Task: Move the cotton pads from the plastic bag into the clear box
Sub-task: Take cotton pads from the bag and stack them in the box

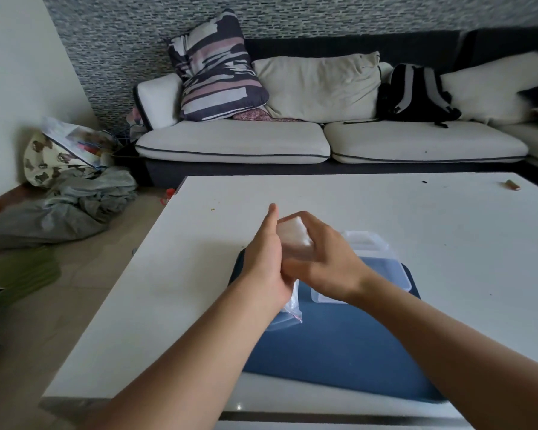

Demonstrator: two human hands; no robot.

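Barely started imo: both hands, left hand (266,262) and right hand (319,259), have fingers wrapped round the plastic bag (292,240) of cotton pads; clear box (382,268) looks empty.

Two bare forearms, no sleeves, left hand (266,259) and right hand (326,259) without rings, watch or gloves

Clear plastic bag of white cotton pads (292,240) held above blue mat (339,346) on white bench (385,206); clear lidded box (382,262) just right.
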